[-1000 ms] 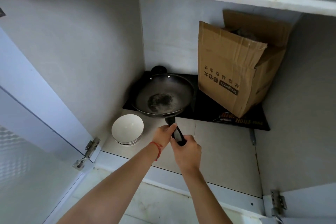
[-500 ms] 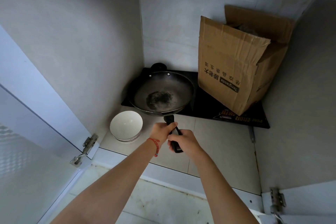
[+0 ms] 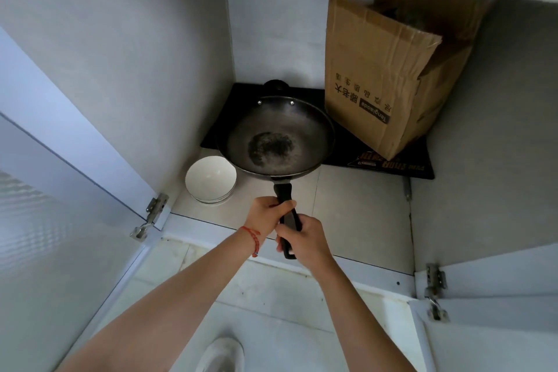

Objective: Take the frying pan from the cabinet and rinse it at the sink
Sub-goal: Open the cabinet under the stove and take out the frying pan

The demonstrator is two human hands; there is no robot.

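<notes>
A dark round frying pan (image 3: 276, 137) with a scorched patch in its middle is inside the open lower cabinet, over a black flat cooktop (image 3: 389, 160). Its black handle (image 3: 283, 190) points toward me. My left hand (image 3: 265, 217), with a red string at the wrist, grips the handle nearer the pan. My right hand (image 3: 302, 238) grips the handle's end just behind it. The pan's front rim overlaps the white bowls (image 3: 210, 178), and its far rim looks lifted.
A stack of white bowls sits at the cabinet's front left. A tall brown cardboard box (image 3: 383, 69) stands on the cooktop at the back right. Both cabinet doors (image 3: 60, 220) hang open, hinges (image 3: 151, 214) showing. My white shoe (image 3: 220, 353) is on the floor below.
Both hands have drawn the pan toward me and the cabinet front; its rim now overlaps the bowls and stands farther from the back wall. The view has pulled back and my shoe shows.
</notes>
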